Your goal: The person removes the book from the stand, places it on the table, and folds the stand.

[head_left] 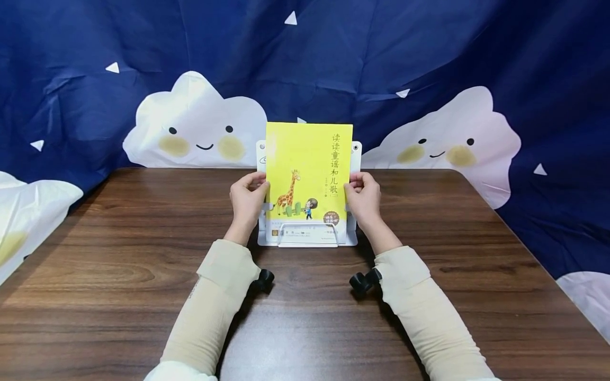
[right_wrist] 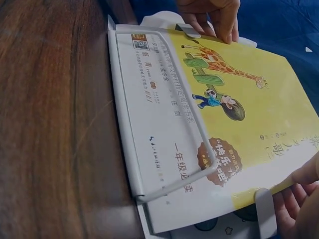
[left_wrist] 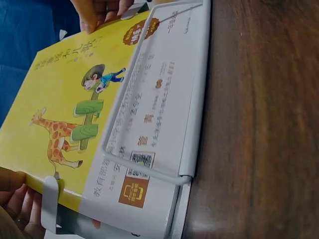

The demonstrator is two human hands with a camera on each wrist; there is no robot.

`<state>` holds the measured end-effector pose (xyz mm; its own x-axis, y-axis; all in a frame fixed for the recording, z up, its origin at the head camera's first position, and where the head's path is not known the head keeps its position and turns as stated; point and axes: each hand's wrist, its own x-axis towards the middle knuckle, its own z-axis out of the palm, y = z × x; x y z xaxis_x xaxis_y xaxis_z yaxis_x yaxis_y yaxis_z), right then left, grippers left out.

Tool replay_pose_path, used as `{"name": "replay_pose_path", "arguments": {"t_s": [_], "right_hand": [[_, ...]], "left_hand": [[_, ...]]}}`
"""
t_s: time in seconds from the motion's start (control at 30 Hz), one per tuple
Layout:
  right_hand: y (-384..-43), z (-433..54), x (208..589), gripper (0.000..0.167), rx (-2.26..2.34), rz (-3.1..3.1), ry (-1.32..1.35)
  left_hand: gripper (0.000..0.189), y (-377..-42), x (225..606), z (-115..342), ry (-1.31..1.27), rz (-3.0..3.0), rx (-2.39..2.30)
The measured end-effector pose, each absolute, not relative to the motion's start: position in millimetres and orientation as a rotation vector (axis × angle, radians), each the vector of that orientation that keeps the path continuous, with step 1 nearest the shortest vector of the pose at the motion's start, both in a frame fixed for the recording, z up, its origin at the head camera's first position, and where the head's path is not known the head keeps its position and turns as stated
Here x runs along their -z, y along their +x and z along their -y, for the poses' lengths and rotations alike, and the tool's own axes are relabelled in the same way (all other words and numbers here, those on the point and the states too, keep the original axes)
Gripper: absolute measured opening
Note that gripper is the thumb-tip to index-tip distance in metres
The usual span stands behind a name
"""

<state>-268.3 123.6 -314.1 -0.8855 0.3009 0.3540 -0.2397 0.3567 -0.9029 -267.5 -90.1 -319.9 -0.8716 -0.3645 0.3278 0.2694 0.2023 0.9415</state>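
Note:
A yellow book (head_left: 305,159) with a giraffe and a child on its cover stands upright on a white book stand (head_left: 356,153). My left hand (head_left: 249,200) pinches the book's left edge, thumb on the cover and fingers behind. On the opposite edge, my right hand (head_left: 366,200) pinches it the same way. The stand's white wire bar (left_wrist: 144,172) crosses the front of the book's lower part. Small side clips (right_wrist: 265,211) of the stand lie by the book's edges, close to the fingers. Most of the stand's back panel is hidden behind the book.
The stand rests on a dark brown wooden table (head_left: 143,296). Behind it hangs a blue cloth (head_left: 333,58) printed with white smiling clouds and triangles. Black wrist cameras (head_left: 364,282) are strapped at both sleeves.

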Motion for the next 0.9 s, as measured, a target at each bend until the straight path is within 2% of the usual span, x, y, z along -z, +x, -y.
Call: {"name": "replay_pose_path", "arguments": {"t_s": [0.9], "right_hand": [[-268, -125, 277, 0.012, -1.424, 2.111, 0.112]], "left_hand": [[0.017, -266, 290, 90, -0.055, 1.823, 1.768]]}}
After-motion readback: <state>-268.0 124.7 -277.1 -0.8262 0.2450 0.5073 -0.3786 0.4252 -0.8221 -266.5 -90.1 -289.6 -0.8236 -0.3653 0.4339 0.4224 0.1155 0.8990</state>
